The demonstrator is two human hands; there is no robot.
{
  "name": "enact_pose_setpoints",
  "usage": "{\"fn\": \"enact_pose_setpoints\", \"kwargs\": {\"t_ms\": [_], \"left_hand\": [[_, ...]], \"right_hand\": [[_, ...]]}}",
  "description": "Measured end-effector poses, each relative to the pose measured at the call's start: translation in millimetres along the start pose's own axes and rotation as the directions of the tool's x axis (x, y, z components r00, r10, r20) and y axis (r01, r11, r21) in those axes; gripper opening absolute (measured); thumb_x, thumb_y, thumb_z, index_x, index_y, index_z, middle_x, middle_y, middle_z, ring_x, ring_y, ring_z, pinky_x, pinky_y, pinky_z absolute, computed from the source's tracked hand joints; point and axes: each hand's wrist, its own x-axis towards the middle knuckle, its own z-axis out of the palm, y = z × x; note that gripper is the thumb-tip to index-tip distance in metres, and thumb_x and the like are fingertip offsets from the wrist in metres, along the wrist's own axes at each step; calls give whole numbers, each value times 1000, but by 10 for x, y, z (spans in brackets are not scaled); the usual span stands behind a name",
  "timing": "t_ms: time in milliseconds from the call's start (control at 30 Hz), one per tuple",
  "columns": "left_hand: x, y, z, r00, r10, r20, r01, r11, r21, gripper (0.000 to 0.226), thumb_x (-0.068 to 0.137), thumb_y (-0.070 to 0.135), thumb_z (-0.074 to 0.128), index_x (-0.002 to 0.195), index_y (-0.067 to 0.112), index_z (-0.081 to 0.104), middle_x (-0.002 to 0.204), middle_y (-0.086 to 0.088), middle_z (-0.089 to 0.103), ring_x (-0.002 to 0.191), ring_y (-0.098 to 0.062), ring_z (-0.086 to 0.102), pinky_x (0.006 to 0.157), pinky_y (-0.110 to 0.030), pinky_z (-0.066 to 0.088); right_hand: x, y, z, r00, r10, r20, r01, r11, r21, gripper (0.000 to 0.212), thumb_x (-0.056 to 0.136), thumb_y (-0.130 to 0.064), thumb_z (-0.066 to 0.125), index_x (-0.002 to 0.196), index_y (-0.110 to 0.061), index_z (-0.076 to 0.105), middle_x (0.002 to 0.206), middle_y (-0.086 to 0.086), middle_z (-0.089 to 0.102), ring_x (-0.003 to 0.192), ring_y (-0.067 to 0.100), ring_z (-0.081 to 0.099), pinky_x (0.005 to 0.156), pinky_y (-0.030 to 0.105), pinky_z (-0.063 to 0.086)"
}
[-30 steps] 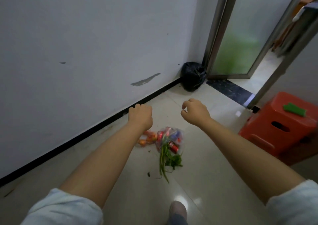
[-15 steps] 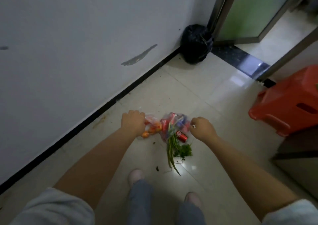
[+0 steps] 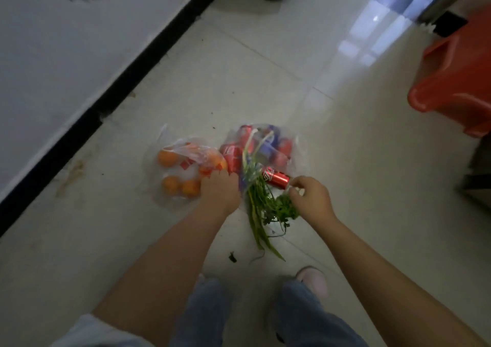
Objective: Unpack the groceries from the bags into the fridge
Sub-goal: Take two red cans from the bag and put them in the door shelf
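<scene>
**Operator:** Report the status of both hands.

**Inspector:** The left hand (image 3: pixel 219 191) has descended from chest height to the floor. It rests with curled fingers at the near right edge of the clear bag of oranges (image 3: pixel 183 171), apparently gathering the plastic; the exact grip is hidden under the knuckles. The right hand (image 3: pixel 309 196) has also dropped. Its fingertips pinch at the near right edge of the second bag (image 3: pixel 265 150), just beside the loose red can (image 3: pixel 275 179).

**Operator:** Location of the groceries?

**Inspector:** Both bags lie on the tiled floor (image 3: pixel 292 68), touching each other, near the black baseboard (image 3: pixel 132 76). The spring onions and herbs (image 3: pixel 261 208) lie between the hands. An orange stool (image 3: pixel 457 81) stands far right.

**Operator:** Significance?

**Inspector:** Judged status: the reach is complete and the lift is pending. 0 items are unpacked. No fridge is in view.
</scene>
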Motion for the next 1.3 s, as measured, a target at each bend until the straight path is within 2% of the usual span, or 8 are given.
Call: {"fn": "enact_pose_setpoints", "kwargs": {"t_ms": [267,367,467,667,800,867,1067,1300], "left_hand": [[1485,266,1184,978,58,-203,-72,995,-64,40,95,28,42,132,13,43,130,-10,49,122,-28,47,92,-38,44],[1858,343,1383,948,78,-309,-119,986,-117,57,94,42,43,143,15,30,136,-10,44,125,-27,43,95,-37,42],[2082,352,1451,943,30,-331,-84,985,-149,60,94,41,46,146,18,25,135,-12,45,123,-29,45,97,-39,41],[2114,109,1340,929,-65,-365,-58,947,-316,30,96,9,37,122,7,52,114,-19,63,105,-37,61,81,-42,48],[2163,25,1344,917,-256,-305,-91,612,-786,35,93,1,38,127,6,43,92,-20,64,66,-32,64,62,-34,51],[2177,-30,1339,907,-221,-358,-164,598,-785,44,93,-2,36,135,11,39,80,-14,60,48,-20,57,48,-25,50],[2240,-31,1425,930,0,-368,-184,865,-466,45,90,-1,41,133,9,51,130,-19,56,120,-33,52,97,-37,41],[2392,140,1547,958,229,-172,-270,924,-271,48,90,5,44,138,5,41,151,-15,28,139,-30,29,114,-41,30]], "right_hand": [[1349,938,718,997,-69,-37,48,909,-413,75,81,-39,66,143,-28,25,117,12,60,105,30,59,78,35,48],[1715,1041,866,995,-94,-17,66,808,-585,59,87,-39,58,140,-25,36,118,12,63,107,29,60,78,33,48],[2034,1079,941,995,-98,17,94,869,-486,31,93,-28,50,114,-12,66,115,14,67,105,29,62,84,32,48],[2388,889,1016,992,-123,5,115,905,-410,28,95,-15,44,107,-4,67,109,18,68,100,32,63,89,35,50],[2562,654,1057,959,-259,-114,225,943,-246,28,94,-9,43,103,5,66,111,23,65,103,33,59,80,26,38],[2598,560,1080,928,-331,-170,293,932,-212,28,94,-7,42,105,6,65,114,24,64,106,34,57,82,27,36],[2535,750,1115,943,-333,-18,315,907,-280,31,96,-7,36,107,7,62,111,24,64,104,35,58,92,36,42],[2109,1396,1482,969,-175,171,242,800,-548,37,87,-21,54,119,-2,51,125,18,52,114,31,51,92,37,44]]}}
